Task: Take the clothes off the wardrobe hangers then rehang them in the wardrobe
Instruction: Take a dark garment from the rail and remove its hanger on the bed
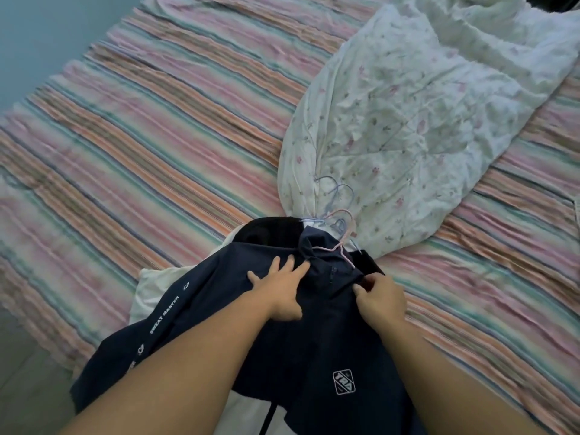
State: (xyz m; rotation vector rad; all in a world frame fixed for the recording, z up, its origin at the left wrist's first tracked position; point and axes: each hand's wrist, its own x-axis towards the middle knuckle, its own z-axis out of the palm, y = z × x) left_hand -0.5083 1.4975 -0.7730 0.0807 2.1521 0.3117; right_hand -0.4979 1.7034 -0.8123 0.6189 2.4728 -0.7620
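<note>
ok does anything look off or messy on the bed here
Nothing is damaged or spilled. The clothes lie in a heap with hangers still in them: the pink wire hanger pokes from the dark navy jacket, its hook tangled with pale blue hanger hooks on the rumpled white floral quilt.

Two bare forearms enter from the lower edge. The left hand (280,288) and right hand (381,298) carry no sleeves, rings or watch.
</note>
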